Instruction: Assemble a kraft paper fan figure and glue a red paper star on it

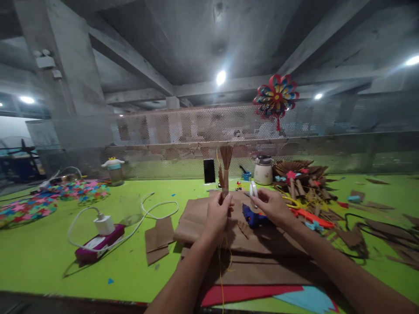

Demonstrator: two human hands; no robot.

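Observation:
Upright in my left hand (220, 214) is a bundle of folded brown paper (225, 159), its pleated top fanned out above my closed fingers. Yellow string (221, 272) hangs below that hand. My right hand (269, 204), to the right, pinches a white ring-shaped roll (253, 191) held on edge. Beneath my right hand a blue glue gun (253, 216) lies on stacked brown paper (196, 218).
Scissors with an orange part (314, 218), paper scraps and dark cords lie at the right. A phone (208, 171) and a jar (262, 170) stand at the back. At the left are a purple power strip (100, 246), a clear cup (130, 209) and a white cable.

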